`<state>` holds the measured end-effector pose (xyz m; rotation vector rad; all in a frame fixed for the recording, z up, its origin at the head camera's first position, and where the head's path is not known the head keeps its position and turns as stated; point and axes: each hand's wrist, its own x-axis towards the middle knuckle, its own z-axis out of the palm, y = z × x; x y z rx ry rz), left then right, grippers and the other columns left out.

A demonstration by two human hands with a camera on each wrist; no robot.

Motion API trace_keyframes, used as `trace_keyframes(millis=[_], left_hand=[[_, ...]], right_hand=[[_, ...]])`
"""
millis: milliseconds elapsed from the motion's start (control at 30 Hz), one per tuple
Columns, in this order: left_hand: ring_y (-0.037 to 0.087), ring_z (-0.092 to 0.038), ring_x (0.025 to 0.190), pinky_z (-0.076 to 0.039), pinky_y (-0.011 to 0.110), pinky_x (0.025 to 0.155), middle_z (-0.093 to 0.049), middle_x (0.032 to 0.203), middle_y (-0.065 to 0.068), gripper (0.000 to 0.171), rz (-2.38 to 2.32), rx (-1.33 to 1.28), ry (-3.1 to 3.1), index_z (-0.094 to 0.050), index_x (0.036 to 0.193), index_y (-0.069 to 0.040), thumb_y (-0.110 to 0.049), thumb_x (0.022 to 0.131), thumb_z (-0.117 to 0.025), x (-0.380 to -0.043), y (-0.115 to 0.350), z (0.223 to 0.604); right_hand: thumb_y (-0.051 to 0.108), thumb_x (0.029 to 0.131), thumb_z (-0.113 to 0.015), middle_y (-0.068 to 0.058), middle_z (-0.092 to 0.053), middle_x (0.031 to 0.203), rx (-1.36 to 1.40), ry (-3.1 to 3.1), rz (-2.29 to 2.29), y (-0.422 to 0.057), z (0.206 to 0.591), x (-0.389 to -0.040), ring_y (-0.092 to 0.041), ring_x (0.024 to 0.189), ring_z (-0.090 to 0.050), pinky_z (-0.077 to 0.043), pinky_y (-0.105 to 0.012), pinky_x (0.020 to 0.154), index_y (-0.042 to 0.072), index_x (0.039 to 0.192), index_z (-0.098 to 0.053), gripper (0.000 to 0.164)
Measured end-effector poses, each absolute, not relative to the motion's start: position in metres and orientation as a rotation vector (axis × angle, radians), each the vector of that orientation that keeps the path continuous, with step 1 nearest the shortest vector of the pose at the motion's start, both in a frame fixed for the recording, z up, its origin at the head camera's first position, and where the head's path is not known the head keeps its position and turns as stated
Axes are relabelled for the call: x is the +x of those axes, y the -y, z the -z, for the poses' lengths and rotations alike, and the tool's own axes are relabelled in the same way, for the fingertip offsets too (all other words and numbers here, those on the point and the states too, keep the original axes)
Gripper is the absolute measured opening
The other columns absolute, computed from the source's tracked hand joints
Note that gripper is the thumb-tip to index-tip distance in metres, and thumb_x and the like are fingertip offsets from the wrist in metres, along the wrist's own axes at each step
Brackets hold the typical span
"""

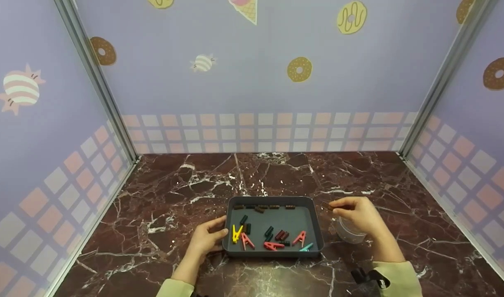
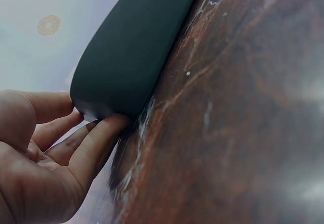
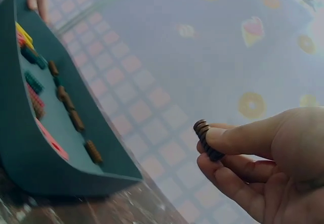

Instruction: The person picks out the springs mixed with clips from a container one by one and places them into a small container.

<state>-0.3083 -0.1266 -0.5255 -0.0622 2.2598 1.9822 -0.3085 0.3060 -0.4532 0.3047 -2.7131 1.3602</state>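
Note:
My right hand (image 1: pixel 361 214) pinches a small brown ribbed cylinder (image 3: pixel 204 135) between thumb and fingers, to the right of a dark grey tray (image 1: pixel 273 254). Below that hand stands a clear round container (image 1: pixel 351 236), partly hidden by it. My left hand (image 1: pixel 206 237) holds the tray at its left side, with its fingertips against the wall in the left wrist view. Inside the tray lie several brown, dark green and dark red ribbed cylinders (image 1: pixel 290 207). Beside them are a yellow clothespin (image 1: pixel 237 234), red clothespins (image 1: pixel 300 238) and a teal clothespin (image 1: pixel 306 247).
The tray and container stand on a dark red marbled tabletop (image 1: pixel 153 231). Lilac panels (image 1: pixel 252 82) printed with sweets and checks enclose the back and both sides, with metal posts (image 1: pixel 441 78) in the corners.

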Motion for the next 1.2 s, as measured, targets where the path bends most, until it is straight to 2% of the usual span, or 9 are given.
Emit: trace_keyframes(millis=[167,400,633,967,1200], left_hand=[[0.033,-0.076,0.098,-0.067,0.045,0.074,-0.056,0.142,0.032,0.05,-1.995,-0.068,-2.248,-0.054,0.146,0.002,-0.001,0.097,-0.066,-0.308,0.126,0.526],[0.037,-0.075,0.101,-0.067,0.047,0.074,-0.056,0.143,0.033,0.051,-1.998,-0.087,-2.251,-0.054,0.147,0.002,-0.001,0.097,-0.066,-0.309,0.126,0.528],[0.038,-0.075,0.1,-0.067,0.047,0.074,-0.056,0.142,0.033,0.051,-1.995,-0.088,-2.249,-0.054,0.147,0.002,-0.001,0.097,-0.066,-0.309,0.126,0.529],[0.033,-0.076,0.098,-0.067,0.045,0.074,-0.057,0.142,0.031,0.05,-1.986,-0.065,-2.259,-0.055,0.146,0.001,-0.002,0.098,-0.066,-0.308,0.126,0.526],[0.034,-0.075,0.101,-0.067,0.044,0.074,-0.057,0.143,0.031,0.05,-1.97,-0.055,-2.287,-0.056,0.146,0.001,-0.002,0.097,-0.066,-0.309,0.126,0.526]], right_hand=[[0.01,0.094,-0.073,-0.02,-0.076,0.114,0.252,2.75,-1.331,-0.326,0.453,-0.305,-0.003,0.085,-0.07,-0.058,-0.018,0.071,0.0,0.115,-0.077,0.024],[0.01,0.094,-0.073,-0.017,-0.079,0.104,0.215,2.808,-1.273,-0.347,0.46,-0.307,-0.02,0.085,-0.074,-0.061,-0.026,0.068,0.001,0.112,-0.079,0.021],[0.01,0.092,-0.076,-0.019,-0.078,0.108,0.21,2.867,-1.216,-0.352,0.465,-0.306,-0.011,0.083,-0.069,-0.055,-0.02,0.065,0.002,0.11,-0.08,0.02],[0.005,0.092,-0.073,-0.022,-0.076,0.111,0.201,2.968,-1.111,-0.351,0.466,-0.305,-0.019,0.088,-0.072,-0.056,-0.026,0.066,0.002,0.107,-0.08,0.016],[0.003,0.091,-0.073,-0.023,-0.076,0.11,0.177,3.006,-1.091,-0.35,0.466,-0.307,-0.018,0.085,-0.071,-0.053,-0.029,0.062,0.001,0.106,-0.08,0.017]])
